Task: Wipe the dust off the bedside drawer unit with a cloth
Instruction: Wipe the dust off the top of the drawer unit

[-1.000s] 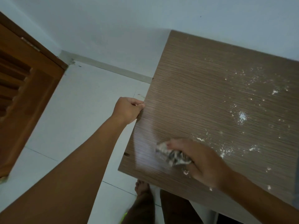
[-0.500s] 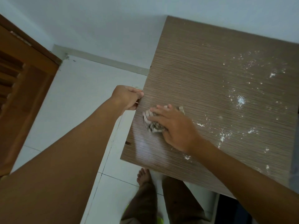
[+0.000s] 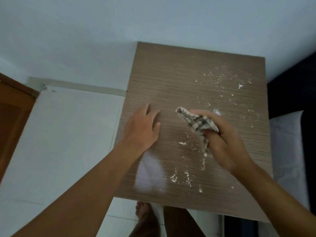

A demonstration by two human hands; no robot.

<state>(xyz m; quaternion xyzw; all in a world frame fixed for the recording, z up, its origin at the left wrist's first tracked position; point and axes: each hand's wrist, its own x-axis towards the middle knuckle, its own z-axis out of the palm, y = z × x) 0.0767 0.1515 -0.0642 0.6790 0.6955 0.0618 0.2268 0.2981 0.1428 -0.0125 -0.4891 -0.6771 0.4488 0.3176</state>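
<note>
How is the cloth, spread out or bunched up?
Bunched up: the cloth is a crumpled wad gripped in the right hand, not laid flat.

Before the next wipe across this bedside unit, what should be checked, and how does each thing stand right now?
1. The right hand grips the cloth: ok.
2. The cloth lies flat on the top: cannot tell; it looks bunched.
3. The left hand is apart from the cloth: ok, open at the left.
4. The dust at the far right is gone: not ok.
5. The crumbs near the front edge are gone: not ok.
</note>
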